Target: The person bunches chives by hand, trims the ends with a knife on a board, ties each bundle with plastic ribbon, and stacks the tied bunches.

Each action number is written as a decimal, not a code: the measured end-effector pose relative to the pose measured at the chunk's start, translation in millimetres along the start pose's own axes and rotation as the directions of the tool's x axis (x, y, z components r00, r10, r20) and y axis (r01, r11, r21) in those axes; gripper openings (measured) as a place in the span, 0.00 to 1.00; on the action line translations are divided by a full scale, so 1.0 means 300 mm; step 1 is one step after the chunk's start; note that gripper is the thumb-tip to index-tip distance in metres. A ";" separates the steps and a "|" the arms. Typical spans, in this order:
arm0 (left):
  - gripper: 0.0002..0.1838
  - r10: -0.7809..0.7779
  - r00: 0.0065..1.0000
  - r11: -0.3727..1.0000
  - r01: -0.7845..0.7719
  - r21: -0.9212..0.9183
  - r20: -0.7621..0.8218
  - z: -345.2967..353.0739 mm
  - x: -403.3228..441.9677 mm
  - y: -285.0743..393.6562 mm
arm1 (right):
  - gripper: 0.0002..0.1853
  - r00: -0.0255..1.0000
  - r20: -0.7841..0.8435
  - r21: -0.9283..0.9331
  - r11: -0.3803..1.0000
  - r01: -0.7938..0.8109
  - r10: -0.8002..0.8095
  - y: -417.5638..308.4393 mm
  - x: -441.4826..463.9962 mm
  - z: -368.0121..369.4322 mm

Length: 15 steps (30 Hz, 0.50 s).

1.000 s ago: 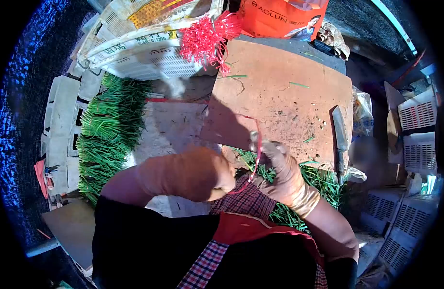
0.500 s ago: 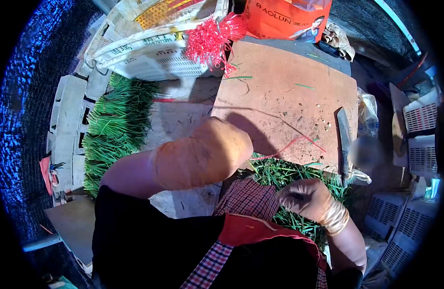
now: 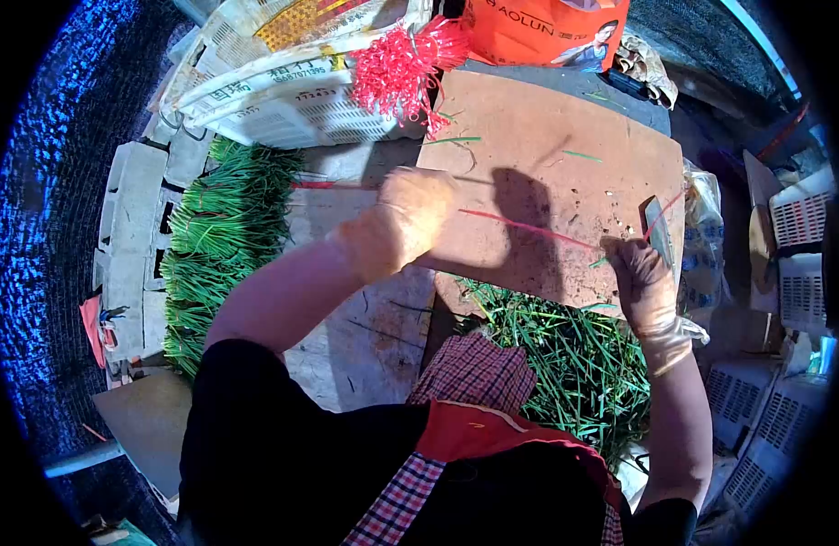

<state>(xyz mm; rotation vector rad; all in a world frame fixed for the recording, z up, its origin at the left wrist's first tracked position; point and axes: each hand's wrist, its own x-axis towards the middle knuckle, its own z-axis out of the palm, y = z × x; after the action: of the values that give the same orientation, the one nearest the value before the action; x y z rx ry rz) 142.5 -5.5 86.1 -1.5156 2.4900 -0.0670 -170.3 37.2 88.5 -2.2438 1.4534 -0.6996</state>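
Observation:
A thin red plastic string (image 3: 528, 227) runs nearly straight over the wooden board (image 3: 474, 118), between my two gloved hands. My left hand (image 3: 410, 214) is closed at the string's left end, above the board's left edge, slightly blurred. My right hand (image 3: 645, 278) is closed on the string near the board's right edge, and a loose red tail rises from it. Right behind that hand lies a knife (image 3: 658, 227), its lower part hidden. Loose green stalks (image 3: 565, 355) lie below the board, by my lap. Scraps of green and dirt dot the board.
Bundled green stalks (image 3: 223, 246) stand in a row at the left. A white crate (image 3: 292, 114) with a bunch of red strings (image 3: 406, 77) on it stands at the back, beside an orange bag (image 3: 547, 36). More crates (image 3: 802, 291) line the right side.
The red string, lying slack on the board before, is now stretched between my hands. My right hand moved up and forward onto the board's right side; my left hand moved slightly forward.

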 end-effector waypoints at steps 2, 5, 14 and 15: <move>0.04 -0.007 0.998 0.995 0.014 0.099 -0.070 0.095 0.048 0.054 | 0.08 0.999 -0.031 -0.133 0.991 0.029 -0.034 0.139 0.023 0.077; 0.04 -0.090 0.985 0.956 0.043 0.290 0.149 0.143 0.124 0.132 | 0.09 0.954 0.143 -0.487 0.858 -0.165 0.264 0.251 0.025 0.194; 0.04 -0.092 0.995 0.950 0.099 0.295 -0.037 0.333 0.193 0.180 | 0.16 0.918 0.152 -0.646 0.740 -0.189 0.367 0.314 -0.037 0.308; 0.04 -0.107 0.994 0.952 0.110 0.286 -0.024 0.338 0.193 0.178 | 0.16 0.904 0.196 -0.666 0.728 -0.162 0.381 0.311 -0.033 0.307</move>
<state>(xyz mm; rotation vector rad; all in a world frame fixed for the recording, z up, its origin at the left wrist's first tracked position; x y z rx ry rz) 92.1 -23.8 -30.6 -1.5256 2.2788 -0.4351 -187.5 13.2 -39.7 -2.3439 1.9955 0.3219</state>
